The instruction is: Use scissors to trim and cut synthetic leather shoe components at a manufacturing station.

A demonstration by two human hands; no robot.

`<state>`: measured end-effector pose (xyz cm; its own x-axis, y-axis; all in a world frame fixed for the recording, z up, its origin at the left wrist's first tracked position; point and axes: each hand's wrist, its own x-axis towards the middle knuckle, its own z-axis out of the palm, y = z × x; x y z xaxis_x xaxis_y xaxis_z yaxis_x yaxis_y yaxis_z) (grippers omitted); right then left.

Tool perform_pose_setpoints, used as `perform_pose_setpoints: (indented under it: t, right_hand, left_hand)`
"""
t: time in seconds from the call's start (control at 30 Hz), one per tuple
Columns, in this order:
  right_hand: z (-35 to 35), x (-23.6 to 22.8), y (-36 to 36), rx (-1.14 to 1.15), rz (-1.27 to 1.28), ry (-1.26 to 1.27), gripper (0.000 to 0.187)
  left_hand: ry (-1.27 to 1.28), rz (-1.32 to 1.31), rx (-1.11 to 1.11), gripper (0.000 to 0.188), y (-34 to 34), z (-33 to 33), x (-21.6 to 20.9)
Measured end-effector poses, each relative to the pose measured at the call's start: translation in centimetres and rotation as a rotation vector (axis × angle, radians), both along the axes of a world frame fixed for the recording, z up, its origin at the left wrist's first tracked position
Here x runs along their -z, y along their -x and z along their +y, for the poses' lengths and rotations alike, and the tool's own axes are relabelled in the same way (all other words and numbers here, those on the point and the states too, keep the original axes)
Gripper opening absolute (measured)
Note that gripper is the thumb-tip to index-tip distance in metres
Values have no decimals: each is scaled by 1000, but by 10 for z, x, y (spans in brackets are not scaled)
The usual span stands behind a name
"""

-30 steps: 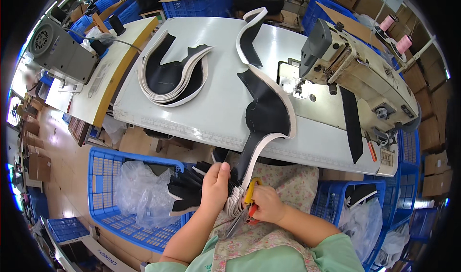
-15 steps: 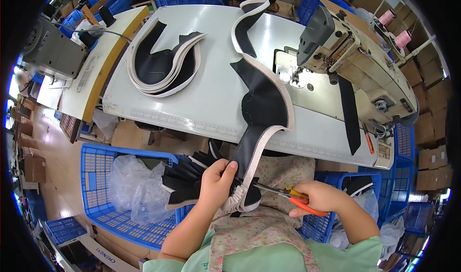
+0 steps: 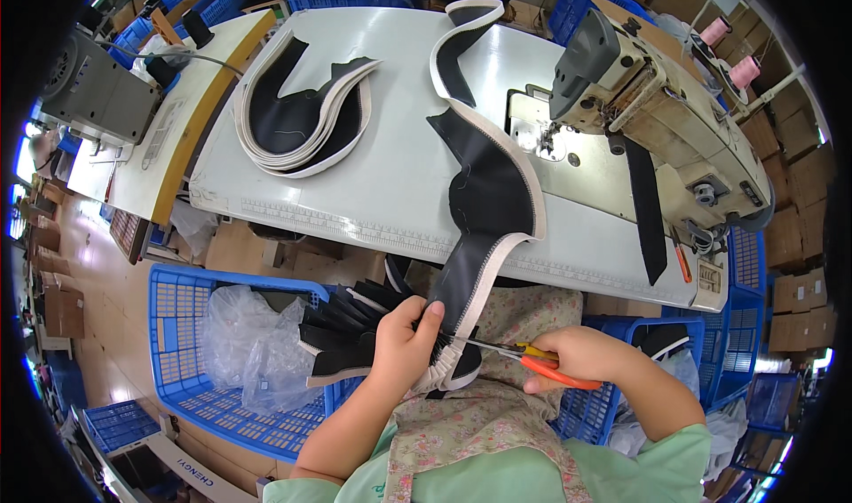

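My left hand (image 3: 404,339) pinches a bunch of black curved pieces edged with pale binding tape, held over my lap. From that grip a joined strip of black pieces with pale edging (image 3: 493,183) runs up across the white sewing table. My right hand (image 3: 577,358) is closed round the orange and yellow handles of scissors (image 3: 524,350). Their blades point left and reach the pale tape just beside my left thumb; the tips are partly hidden there. Many black ends (image 3: 342,325) fan out to the left of my left hand.
A stack of pale-edged black pieces (image 3: 306,117) lies on the table (image 3: 390,166). At right stands a sewing machine (image 3: 657,103), with a black strip (image 3: 645,214) and an orange-handled tool (image 3: 682,259) near it. Blue baskets (image 3: 177,325) flank my lap; the left one holds clear plastic.
The scissors have shifted slightly left, their blades now further in at the pale tape by my left hand. My left hand has moved slightly right. The strip has barely shifted.
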<state>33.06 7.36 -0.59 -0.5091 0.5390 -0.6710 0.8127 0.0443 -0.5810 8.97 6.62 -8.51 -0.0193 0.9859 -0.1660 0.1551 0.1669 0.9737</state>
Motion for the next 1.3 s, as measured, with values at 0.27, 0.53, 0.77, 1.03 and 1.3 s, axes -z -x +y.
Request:
perform_pose_setpoints:
  t: [0.27, 0.53, 0.77, 1.03, 1.3]
  right_hand:
    - [-4, -6, -5, 35, -134, 57, 68]
    - [50, -43, -10, 383, 162, -462, 43]
    - [162, 8, 66, 526, 63, -903, 28]
    - [188, 24, 96, 544, 357, -736, 15]
    - [57, 52, 97, 279, 572, -1000, 19]
  left_hand:
    - [42, -44, 5, 28, 3, -1, -2]
    - [90, -66, -15, 27, 26, -35, -3]
    - [56, 24, 19, 26, 39, -66, -11]
    - [-3, -186, 77, 23, 54, -77, 1]
    - [83, -246, 45, 32, 45, -57, -3]
